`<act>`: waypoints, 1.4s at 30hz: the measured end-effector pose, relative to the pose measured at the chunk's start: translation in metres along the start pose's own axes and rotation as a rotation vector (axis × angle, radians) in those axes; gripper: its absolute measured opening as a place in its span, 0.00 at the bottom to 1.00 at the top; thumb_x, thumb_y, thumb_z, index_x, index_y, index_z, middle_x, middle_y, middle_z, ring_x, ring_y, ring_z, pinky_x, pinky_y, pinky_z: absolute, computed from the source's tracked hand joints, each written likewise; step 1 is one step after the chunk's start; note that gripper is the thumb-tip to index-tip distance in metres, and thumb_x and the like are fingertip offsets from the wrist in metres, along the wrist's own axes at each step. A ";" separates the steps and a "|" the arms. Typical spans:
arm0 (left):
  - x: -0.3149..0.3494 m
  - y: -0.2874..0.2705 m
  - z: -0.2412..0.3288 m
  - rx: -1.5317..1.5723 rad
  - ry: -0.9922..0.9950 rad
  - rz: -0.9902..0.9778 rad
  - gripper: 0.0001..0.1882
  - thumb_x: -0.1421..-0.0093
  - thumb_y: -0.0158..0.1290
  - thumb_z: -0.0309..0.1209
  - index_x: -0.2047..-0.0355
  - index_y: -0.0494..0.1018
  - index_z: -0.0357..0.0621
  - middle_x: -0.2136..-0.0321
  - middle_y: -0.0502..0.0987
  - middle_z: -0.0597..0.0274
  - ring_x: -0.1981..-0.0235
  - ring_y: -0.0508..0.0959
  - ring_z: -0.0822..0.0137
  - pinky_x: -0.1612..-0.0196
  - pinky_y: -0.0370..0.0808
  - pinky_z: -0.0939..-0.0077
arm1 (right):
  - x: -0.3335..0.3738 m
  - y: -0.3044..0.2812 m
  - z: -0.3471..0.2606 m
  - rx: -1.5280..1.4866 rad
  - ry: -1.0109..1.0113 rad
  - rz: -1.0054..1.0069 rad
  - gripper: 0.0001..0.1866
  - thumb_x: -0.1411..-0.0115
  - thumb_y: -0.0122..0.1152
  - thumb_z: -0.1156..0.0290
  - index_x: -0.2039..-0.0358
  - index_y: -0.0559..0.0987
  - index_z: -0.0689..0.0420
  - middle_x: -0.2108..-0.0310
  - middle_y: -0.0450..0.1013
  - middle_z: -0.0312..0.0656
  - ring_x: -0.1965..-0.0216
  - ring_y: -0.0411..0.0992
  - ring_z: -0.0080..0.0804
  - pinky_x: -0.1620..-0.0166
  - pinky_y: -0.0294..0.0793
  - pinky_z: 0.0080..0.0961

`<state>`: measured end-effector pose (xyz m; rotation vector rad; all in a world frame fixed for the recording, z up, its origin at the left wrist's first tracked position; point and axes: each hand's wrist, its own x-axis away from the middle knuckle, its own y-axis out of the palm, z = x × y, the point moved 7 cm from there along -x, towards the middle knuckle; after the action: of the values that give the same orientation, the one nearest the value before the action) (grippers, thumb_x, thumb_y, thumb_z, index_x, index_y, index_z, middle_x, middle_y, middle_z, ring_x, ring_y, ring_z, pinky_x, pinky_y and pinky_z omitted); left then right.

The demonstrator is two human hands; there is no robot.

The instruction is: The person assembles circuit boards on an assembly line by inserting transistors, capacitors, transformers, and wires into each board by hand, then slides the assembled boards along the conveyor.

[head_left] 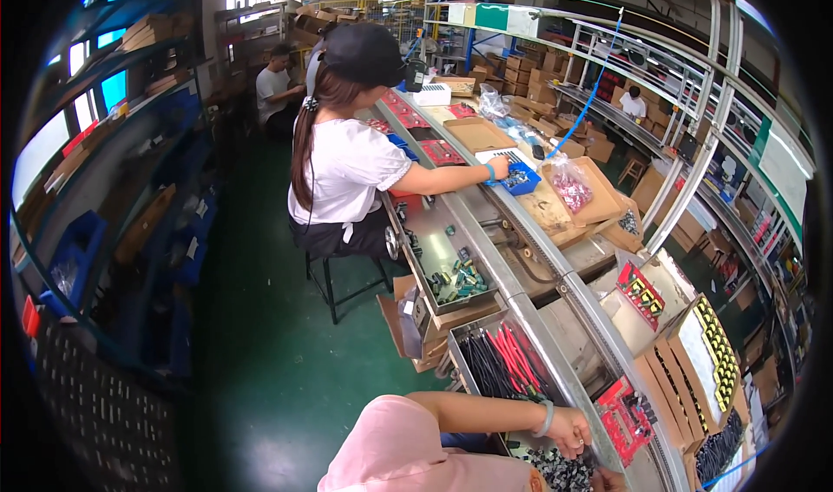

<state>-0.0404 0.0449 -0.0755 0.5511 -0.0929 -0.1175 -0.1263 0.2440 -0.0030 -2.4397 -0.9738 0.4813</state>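
The lower edge cuts off your right hand (610, 481) and the heap of small parts (562, 469), whose pieces are too tiny to identify; you cannot make out whether your left hand (568, 430) holds anything.

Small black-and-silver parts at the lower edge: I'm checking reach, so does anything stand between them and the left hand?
Nothing visible does: the left hand is right by the small black-and-silver parts. The metal rail runs along their right side, not between.

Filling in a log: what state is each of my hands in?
Left hand: fingers curled beside small parts; whether it holds one cannot be told.
Right hand: partly cut off; cannot be told.
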 end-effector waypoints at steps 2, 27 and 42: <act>0.006 0.004 0.003 -0.068 -0.035 0.025 0.17 0.35 0.54 0.20 0.46 0.70 0.29 0.60 0.80 0.44 0.60 0.85 0.54 0.57 0.85 0.62 | -0.006 -0.003 -0.003 0.052 0.010 -0.023 0.10 0.37 0.62 0.79 0.56 0.82 0.65 0.59 0.80 0.45 0.59 0.78 0.34 0.53 0.79 0.31; 0.032 0.012 0.029 -0.397 -0.273 0.242 0.07 0.37 0.61 0.23 0.59 0.78 0.35 0.66 0.83 0.56 0.67 0.84 0.69 0.65 0.81 0.78 | -0.057 -0.063 -0.025 0.235 -0.132 0.218 0.07 0.45 0.65 0.84 0.65 0.80 0.63 0.67 0.77 0.49 0.64 0.77 0.50 0.61 0.76 0.37; 0.031 0.015 0.030 -0.377 -0.272 0.278 0.07 0.37 0.59 0.18 0.59 0.77 0.31 0.66 0.83 0.56 0.65 0.85 0.68 0.59 0.84 0.74 | -0.063 -0.045 -0.016 0.406 -0.224 0.156 0.06 0.46 0.66 0.75 0.66 0.80 0.54 0.69 0.76 0.39 0.64 0.75 0.39 0.57 0.70 0.35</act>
<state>-0.0117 0.0376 -0.0405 0.1394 -0.4027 0.0623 -0.1866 0.2235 0.0434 -2.1302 -0.6883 0.9259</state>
